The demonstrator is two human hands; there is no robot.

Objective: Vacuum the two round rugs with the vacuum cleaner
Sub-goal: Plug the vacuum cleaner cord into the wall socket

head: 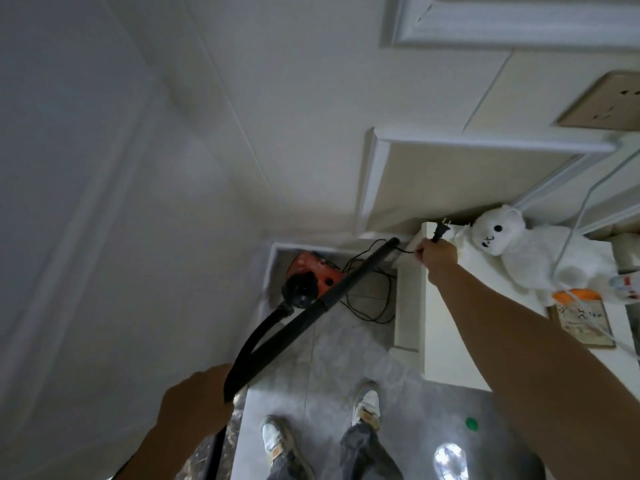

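Right grip (438, 255) pinches the plug (440, 232); left grip (194, 400) clasps the wand (280, 346), vacuum cleaner (313, 271) beyond.

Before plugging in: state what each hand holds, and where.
Right hand grips the plug by its body; left hand holds the black tube's near end.

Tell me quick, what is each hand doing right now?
Left hand: closed, gripping the black vacuum wand.
Right hand: closed, holding the power plug.
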